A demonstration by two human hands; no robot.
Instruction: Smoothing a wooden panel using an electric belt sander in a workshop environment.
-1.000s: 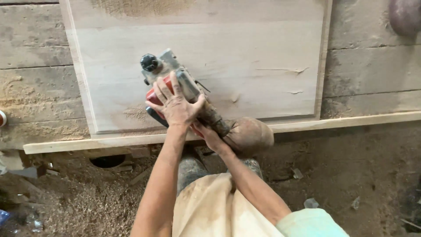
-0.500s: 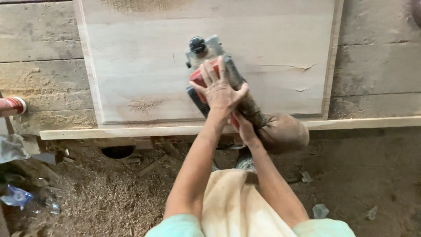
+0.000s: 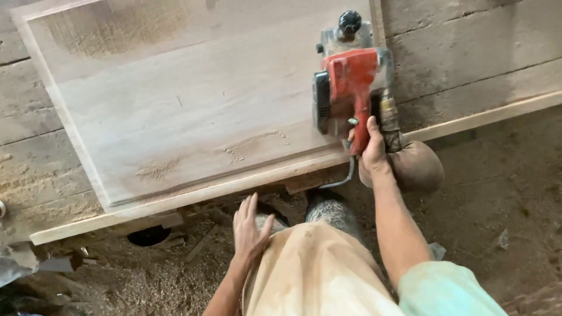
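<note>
gripping the red planer (image 3: 350, 88) by its rear handle w/ right hand (image 3: 372, 153), fingers clamped round the grip. planer sits at the right edge of the pale wood panel (image 3: 187, 99), black knob at its far end. brown dust bag (image 3: 417, 167) hangs just beside that hand, off the bench edge. left hand (image 3: 249, 227) off the tool, fingers spread apart, resting flat on the tan cloth (image 3: 316, 275) at the lap. sawdust (image 3: 134, 281) on the ground below.

Red and grey electric planer (image 3: 350, 82) on a pale wood panel (image 3: 187, 99).
It sits flat at the panel's three-o'clock edge, black knob toward twelve o'clock.
</note>
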